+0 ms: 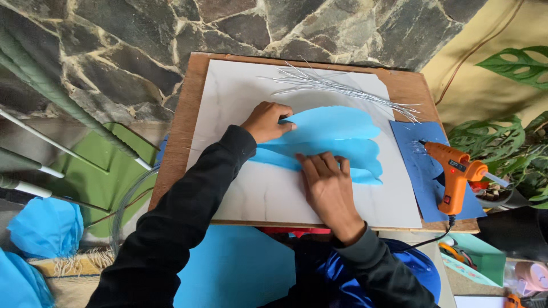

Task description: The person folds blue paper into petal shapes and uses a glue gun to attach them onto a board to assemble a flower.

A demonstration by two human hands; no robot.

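Note:
Light blue wavy paper pieces [337, 134] lie layered on a white board [257, 194] that rests on a wooden board [188, 102]. My left hand [266, 121] has its fingers curled on the upper left edge of the blue paper. My right hand [328, 185] lies flat, palm down, pressing the lower blue piece onto the white board. Both arms wear black sleeves.
An orange glue gun [455, 174] stands on a dark blue sheet [422, 171] at the right of the board. A bundle of thin silver strips [337, 85] lies at the top. A stone wall is behind, green plants to the right, blue paper and green sheets at left.

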